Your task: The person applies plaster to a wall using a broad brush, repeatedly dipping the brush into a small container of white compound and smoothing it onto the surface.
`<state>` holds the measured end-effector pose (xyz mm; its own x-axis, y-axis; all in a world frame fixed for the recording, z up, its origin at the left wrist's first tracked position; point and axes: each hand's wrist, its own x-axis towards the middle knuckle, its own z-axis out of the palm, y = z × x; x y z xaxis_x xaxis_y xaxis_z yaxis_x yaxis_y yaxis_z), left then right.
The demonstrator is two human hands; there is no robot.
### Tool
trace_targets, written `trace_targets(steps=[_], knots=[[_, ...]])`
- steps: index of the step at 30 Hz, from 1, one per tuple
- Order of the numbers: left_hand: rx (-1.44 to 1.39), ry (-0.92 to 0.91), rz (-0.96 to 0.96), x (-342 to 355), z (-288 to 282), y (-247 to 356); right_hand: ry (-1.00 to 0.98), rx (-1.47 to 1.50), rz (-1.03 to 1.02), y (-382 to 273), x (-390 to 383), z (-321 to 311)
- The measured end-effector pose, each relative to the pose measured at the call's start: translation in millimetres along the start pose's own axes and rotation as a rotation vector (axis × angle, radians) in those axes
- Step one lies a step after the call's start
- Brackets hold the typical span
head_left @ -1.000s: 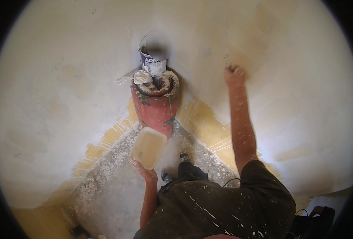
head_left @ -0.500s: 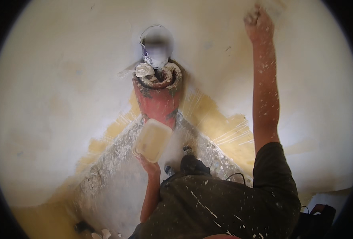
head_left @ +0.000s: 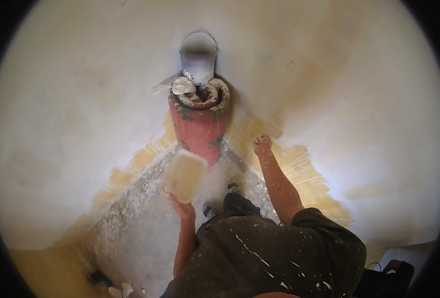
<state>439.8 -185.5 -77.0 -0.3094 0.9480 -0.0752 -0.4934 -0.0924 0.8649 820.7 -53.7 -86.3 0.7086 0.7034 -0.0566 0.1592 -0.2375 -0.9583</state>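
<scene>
My left hand [head_left: 181, 205] grips the lower edge of a shallow cream-coloured plastic tub [head_left: 183, 176] with rounded corners. It is held tilted above the dusty floor, just in front of a red upright roll [head_left: 200, 130]. Low before the right wall, my right hand [head_left: 263, 144] is closed, with pale smears across its knuckles. Whatever those fingers may hold is hidden. A white bucket [head_left: 198, 62] with a wire handle rests on top of the roll, and a crumpled whitish bag [head_left: 184, 86] lies beside it.
Two walls meet behind the roll, coated off-white above a ragged yellow band [head_left: 294, 161]. Rough grey strips [head_left: 125, 203] run along their feet. A dark bag [head_left: 391, 278] lies at the lower right, and pale scraps [head_left: 126, 289] at the lower left.
My right hand has come down and left, from high on the right wall to beside the yellow band. The tub in my left hand has shifted slightly left.
</scene>
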Motion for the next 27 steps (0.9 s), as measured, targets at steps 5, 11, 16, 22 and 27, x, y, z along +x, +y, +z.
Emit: trace_targets(steps=[5,11,16,22,27], knots=[[0.352,-0.122,0.138,-8,22,12,0.576,-1.094,-1.362,7,50,-51],[0.713,-0.117,0.495,1,28,25,0.402,-0.664,-0.674,-273,30,-131],[-0.042,-0.106,0.033,-1,35,12,-0.137,0.981,-0.551,-389,-27,-152],[0.314,-0.022,0.090,-6,20,1,0.138,0.779,-0.276,-292,13,-121],[0.017,0.011,-0.026,0,10,-9,0.190,0.721,-0.046,-130,8,-69]])
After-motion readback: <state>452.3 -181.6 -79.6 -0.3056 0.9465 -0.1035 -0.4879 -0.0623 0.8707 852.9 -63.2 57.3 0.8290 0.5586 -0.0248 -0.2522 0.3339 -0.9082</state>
